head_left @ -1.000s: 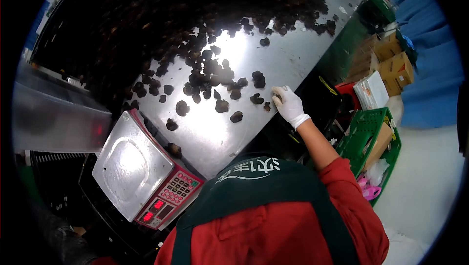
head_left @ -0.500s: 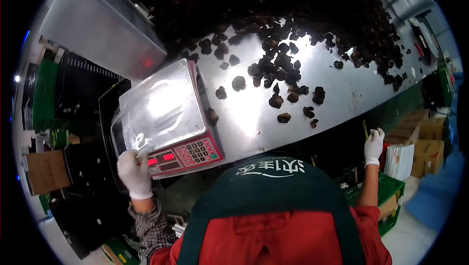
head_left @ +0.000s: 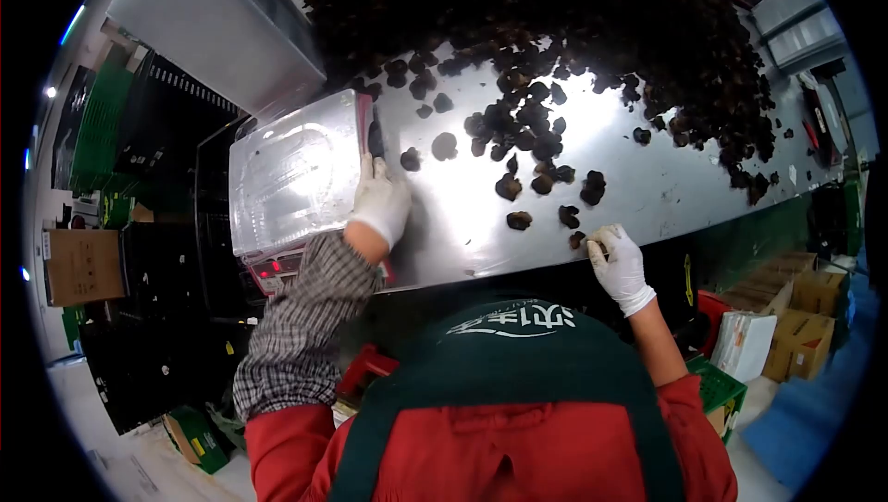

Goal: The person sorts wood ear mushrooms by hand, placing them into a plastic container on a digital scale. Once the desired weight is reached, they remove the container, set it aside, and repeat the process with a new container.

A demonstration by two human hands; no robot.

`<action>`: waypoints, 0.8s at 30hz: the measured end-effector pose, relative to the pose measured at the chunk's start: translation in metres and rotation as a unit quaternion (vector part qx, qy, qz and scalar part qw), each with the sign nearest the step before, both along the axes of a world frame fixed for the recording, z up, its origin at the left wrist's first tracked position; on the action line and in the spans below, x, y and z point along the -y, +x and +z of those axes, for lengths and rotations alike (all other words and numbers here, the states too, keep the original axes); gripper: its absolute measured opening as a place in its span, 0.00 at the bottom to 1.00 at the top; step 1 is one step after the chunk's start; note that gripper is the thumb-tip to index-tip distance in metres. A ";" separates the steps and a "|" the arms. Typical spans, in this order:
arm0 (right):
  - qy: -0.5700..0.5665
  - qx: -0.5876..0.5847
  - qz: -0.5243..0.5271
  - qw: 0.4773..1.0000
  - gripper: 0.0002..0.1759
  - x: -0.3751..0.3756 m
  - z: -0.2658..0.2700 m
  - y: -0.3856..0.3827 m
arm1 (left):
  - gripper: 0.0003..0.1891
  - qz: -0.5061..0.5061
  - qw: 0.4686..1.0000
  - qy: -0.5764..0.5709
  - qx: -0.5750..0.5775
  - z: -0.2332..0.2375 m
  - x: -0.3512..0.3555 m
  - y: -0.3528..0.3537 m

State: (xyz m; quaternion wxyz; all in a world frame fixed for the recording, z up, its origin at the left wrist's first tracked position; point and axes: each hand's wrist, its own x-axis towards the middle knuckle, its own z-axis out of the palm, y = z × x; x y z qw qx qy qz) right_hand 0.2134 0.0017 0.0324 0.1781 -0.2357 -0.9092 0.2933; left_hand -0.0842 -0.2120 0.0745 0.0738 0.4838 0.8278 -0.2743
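Observation:
My left hand (head_left: 380, 201), in a white glove, lies along the right side of the weighing scale (head_left: 296, 173), its fingers together and slightly curled. Whatever may be under or in them is hidden. At the table's front edge, my gloved right hand (head_left: 618, 266) has thumb and forefinger bent at the right edge of a small dark mushroom piece (head_left: 577, 239). More dark, curled mushroom pieces (head_left: 532, 123) lie loose on the metal table (head_left: 666, 187). My left forearm covers most of the scale's keypad and part of its red display (head_left: 269, 266).
A large heap of dark mushroom pieces (head_left: 555, 2) spreads over the table's far side. A grey metal box (head_left: 217, 30) stands behind the scale. Black crates (head_left: 162, 261) are stacked at left; cardboard boxes (head_left: 800, 340) and a green crate (head_left: 717, 386) stand at lower right.
My left hand has moved from the scale's front left corner to its right side, over where a mushroom piece lay. My right hand has come in from the right to the table edge.

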 end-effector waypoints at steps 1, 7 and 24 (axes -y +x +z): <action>-0.002 -0.005 0.011 1.000 0.01 -0.004 0.001 0.000 | 0.17 0.024 0.996 -0.082 -0.025 -0.018 -0.011 -0.008; -0.037 0.008 0.021 0.999 0.04 -0.019 -0.001 0.015 | 0.18 0.132 0.976 -0.171 0.020 -0.062 -0.038 -0.025; 0.053 -0.024 0.011 0.998 0.20 -0.040 -0.008 -0.059 | 0.32 0.079 0.821 0.543 0.159 -0.063 -0.068 0.064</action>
